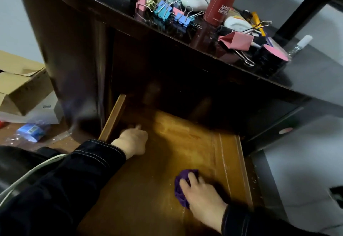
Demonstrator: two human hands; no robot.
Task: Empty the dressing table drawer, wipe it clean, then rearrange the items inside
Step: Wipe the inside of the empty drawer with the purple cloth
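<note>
Honey-brown wood lined the pulled-out wooden drawer [167,152], its bare floor lying nearest, below a dark glossy worktop [306,72]. Closest, towards the drawer's right side, the right hand [202,193] pressed on a crumpled purple cloth [179,193], fingers curled over it and grasping it against the wood. A white cable [27,176] crossed the dark left sleeve. Further in, the left hand [132,141] sat just beside the drawer's left wall with its fingers bent; blur hid whether it held anything. Off to the left, on the floor, lay a blue plastic packet [31,131] and, beyond it, an open brown cardboard box [20,85]. Up on the worktop lay a large pink binder clip [237,41] near the front edge, with a black tape roll with a pink core [272,57] just beside it. Behind them were a heap of pastel pink, blue and green binder clips [167,11] and an upright dark red cylindrical tube with white lettering [222,0].
</note>
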